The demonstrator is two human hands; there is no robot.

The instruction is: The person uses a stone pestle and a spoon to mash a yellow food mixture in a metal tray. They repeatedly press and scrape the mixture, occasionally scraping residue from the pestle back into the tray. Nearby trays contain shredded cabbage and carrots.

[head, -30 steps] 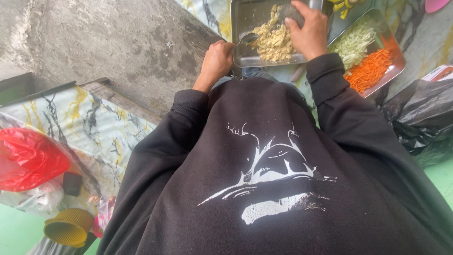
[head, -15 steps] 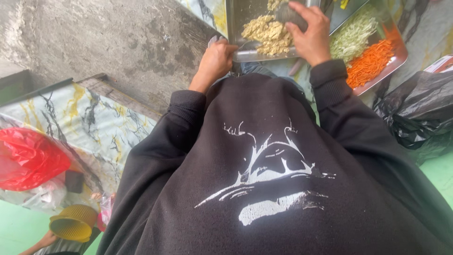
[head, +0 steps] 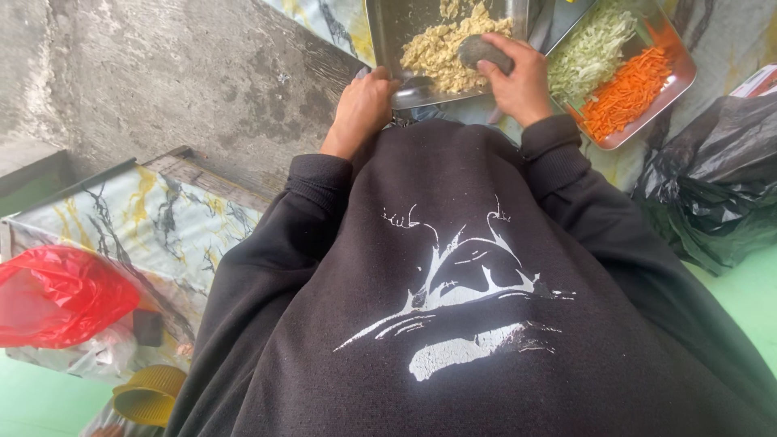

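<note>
At the far left, a red plastic bag (head: pixel 61 295) lies on a low marbled ledge (head: pixel 162 222), with a small black object (head: pixel 148 328) beside it and a yellow ribbed cup (head: pixel 150 394) just below, near the bottom edge. Above them runs a bare grey concrete wall (head: pixel 162 81).

You are looking straight down your own chest: a black sweatshirt (head: pixel 453 324) with a white printed design fills the middle and lower part of the view, both sleeves reaching up toward the worktop (head: pixel 728 40) at the top.

Your left hand (head: pixel 364 109) is curled over the near left corner of a steel tray (head: pixel 388 40), fingers closed on its rim. The tray sits at the top centre and holds a heap of pale yellow crumbled food (head: pixel 441 48).

Just to the right, your right hand (head: pixel 518 81) is wrapped around a smooth grey stone-like pestle (head: pixel 484 53), pressing its end into the crumbled food inside the tray.

Further right, touching or just beside that tray, a second steel tray (head: pixel 680 85) sits at an angle. It carries shredded pale green cabbage (head: pixel 595 48) on its left and shredded orange carrot (head: pixel 631 89) on its right.

At the far right, a crumpled black plastic bag (head: pixel 716 186) rests below the second tray, next to a strip of green floor (head: pixel 749 299).
</note>
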